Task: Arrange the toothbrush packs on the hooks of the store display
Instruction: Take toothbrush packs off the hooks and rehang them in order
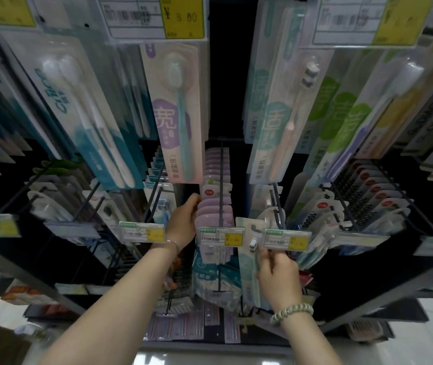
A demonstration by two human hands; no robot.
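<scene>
1. Reaching with the left hand (pixel 183 219) into the middle row of the store display, fingers curled against the left edge of the row of lilac toothbrush packs (pixel 214 198) threaded on a dark hook (pixel 221 185); touching the packs, though whether clenching one or only pressing on them cannot be told.
2. Wearing a thin bracelet (pixel 171 242) at that wrist, just below the palm.
3. Grasping with the right hand (pixel 278 275) a pale teal toothbrush pack (pixel 247 259), fingertips pinching its right edge and the pack standing upright just left of them, its hanging hole near the top.
4. Holding that pack between two price tags: a yellow-and-white price tag (pixel 222 237) to the left of the fingers, at the tip of the lilac row's hook, and a second price tag (pixel 288 239) directly above the fingertips.
5. Showing the held pack's top close to the neighbouring hook (pixel 277 206) that rises above the right fingers; whether threaded on it cannot be told.
6. Wearing a pale beaded bracelet (pixel 291 313) at the right wrist, below the hand.
7. Hanging above both hands, a pink-and-purple toothbrush pack (pixel 181 114) and a mint toothbrush pack (pixel 281 114) on upper hooks.
8. Hanging right of the right fingers, a row of white packs with red dots (pixel 368 196).
</scene>
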